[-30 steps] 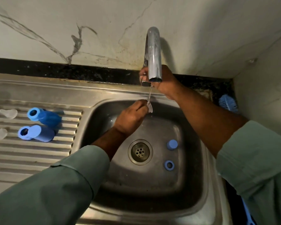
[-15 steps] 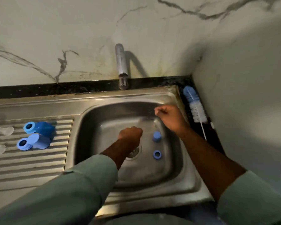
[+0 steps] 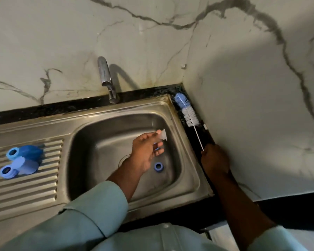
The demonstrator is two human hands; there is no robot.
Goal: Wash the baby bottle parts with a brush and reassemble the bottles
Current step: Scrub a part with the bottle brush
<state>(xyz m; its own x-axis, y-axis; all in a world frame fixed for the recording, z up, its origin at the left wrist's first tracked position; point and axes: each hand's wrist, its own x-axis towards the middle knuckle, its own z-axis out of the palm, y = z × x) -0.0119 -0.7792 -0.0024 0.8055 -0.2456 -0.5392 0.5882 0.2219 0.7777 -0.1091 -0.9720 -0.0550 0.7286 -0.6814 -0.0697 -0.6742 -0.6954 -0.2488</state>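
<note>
Right hand (image 3: 215,160) reached the brush (image 3: 188,113) (blue-white bristles)

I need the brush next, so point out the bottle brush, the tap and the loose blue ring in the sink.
bottle brush (image 3: 188,115): head view, white bristles.
tap (image 3: 104,73): head view, spout.
blue ring (image 3: 158,167): head view, rim.

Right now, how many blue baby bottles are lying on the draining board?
2, lying side by side at the left of the draining board: the darker bottle behind, the lighter bottle in front. More may lie beyond the left edge of view.
</note>
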